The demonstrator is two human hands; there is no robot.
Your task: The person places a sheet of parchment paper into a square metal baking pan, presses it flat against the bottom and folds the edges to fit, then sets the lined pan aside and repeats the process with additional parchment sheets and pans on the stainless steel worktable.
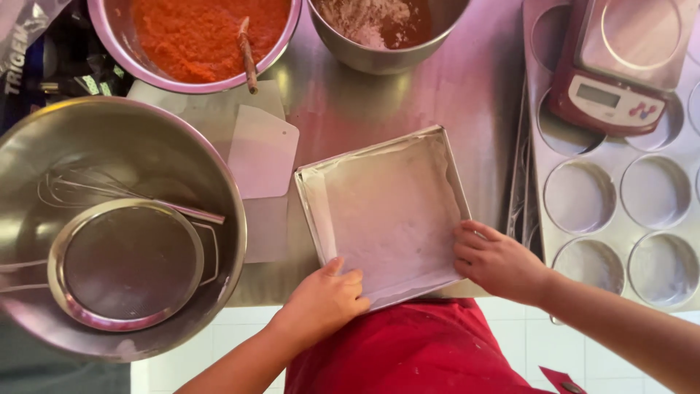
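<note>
A square metal baking tin (pixel 453 162) lined with white parchment paper (pixel 390 211) sits tilted on the steel counter in front of me. My left hand (pixel 324 299) rests on the tin's near edge, thumb pressing the paper down at the near left corner. On the right side, the fingers of my right hand (pixel 496 259) press the paper into the near right corner. Neither hand holds a tool.
A large steel bowl (pixel 219 175) at left holds a whisk (pixel 95 186) and a round sieve (pixel 127 263). A bowl of orange mixture (pixel 200 36) and a bowl of flour (pixel 379 25) stand at the back. A white scraper (pixel 262 149), a red scale (pixel 620 66) and a muffin tray (pixel 620 211) lie nearby.
</note>
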